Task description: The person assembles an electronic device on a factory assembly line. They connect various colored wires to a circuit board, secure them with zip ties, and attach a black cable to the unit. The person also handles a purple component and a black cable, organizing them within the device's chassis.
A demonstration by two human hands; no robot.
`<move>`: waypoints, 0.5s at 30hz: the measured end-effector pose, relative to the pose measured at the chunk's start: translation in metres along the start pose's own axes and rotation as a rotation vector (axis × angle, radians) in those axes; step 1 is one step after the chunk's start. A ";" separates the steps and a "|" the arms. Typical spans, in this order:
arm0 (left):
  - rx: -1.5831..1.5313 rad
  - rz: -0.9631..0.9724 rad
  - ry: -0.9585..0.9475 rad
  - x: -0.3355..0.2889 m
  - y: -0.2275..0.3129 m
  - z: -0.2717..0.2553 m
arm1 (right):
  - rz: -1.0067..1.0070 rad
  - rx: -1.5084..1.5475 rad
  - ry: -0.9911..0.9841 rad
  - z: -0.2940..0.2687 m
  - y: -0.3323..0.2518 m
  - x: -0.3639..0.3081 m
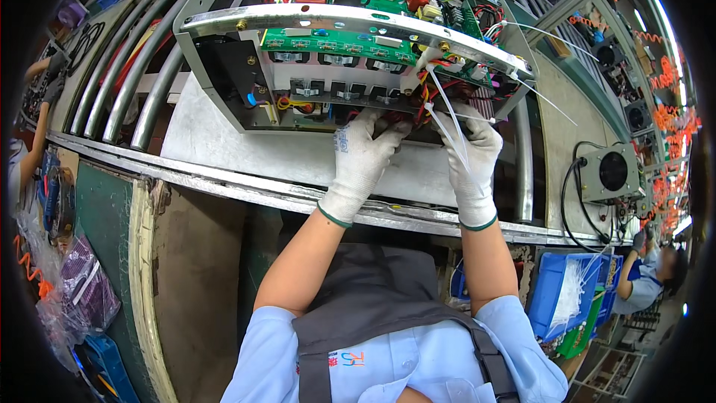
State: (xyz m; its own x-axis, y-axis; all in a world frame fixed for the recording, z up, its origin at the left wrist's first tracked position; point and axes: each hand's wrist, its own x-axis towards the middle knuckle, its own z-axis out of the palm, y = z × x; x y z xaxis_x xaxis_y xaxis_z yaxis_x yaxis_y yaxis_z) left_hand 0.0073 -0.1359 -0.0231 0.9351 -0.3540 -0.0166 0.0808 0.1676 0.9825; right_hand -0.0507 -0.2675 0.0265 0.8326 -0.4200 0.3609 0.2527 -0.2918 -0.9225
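Note:
A metal chassis (298, 19) stands open on a pale plate (224, 130), with a green circuit board (335, 43) and bundled wires inside. My left hand (362, 151), in a white glove with a green cuff, reaches into its lower front opening; the fingers are curled together and their tips are hidden among dark parts. Just right of it, my right hand (475, 155), gloved the same way, is closed at the wire bundle (425, 93). What either hand pinches is hidden. Long white cable ties (455, 138) hang from the wires, their tails lying across the right hand.
Metal rollers (160, 97) run on both sides of the plate, behind a metal rail (246, 183). A grey unit with a fan (611, 172) and black cables sits at right. A blue bin (556, 291) holds white cable ties. Other people work at far left and far right.

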 end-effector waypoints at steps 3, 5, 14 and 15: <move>0.013 -0.001 0.004 -0.001 0.004 0.001 | -0.010 0.072 -0.006 -0.001 0.001 0.001; 0.052 0.019 0.031 -0.002 0.004 0.002 | 0.001 0.001 -0.007 -0.002 0.000 0.001; -0.014 0.090 0.050 0.003 -0.014 0.005 | 0.014 -0.061 -0.053 -0.007 -0.005 0.005; -0.012 0.116 0.058 0.004 -0.016 0.005 | 0.026 -0.066 -0.056 -0.008 -0.004 0.006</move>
State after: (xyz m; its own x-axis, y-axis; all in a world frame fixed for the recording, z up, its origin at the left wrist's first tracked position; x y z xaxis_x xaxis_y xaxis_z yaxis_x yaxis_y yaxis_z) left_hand 0.0082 -0.1442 -0.0379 0.9568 -0.2778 0.0860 -0.0251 0.2159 0.9761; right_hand -0.0510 -0.2760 0.0338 0.8652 -0.3797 0.3274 0.1995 -0.3382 -0.9197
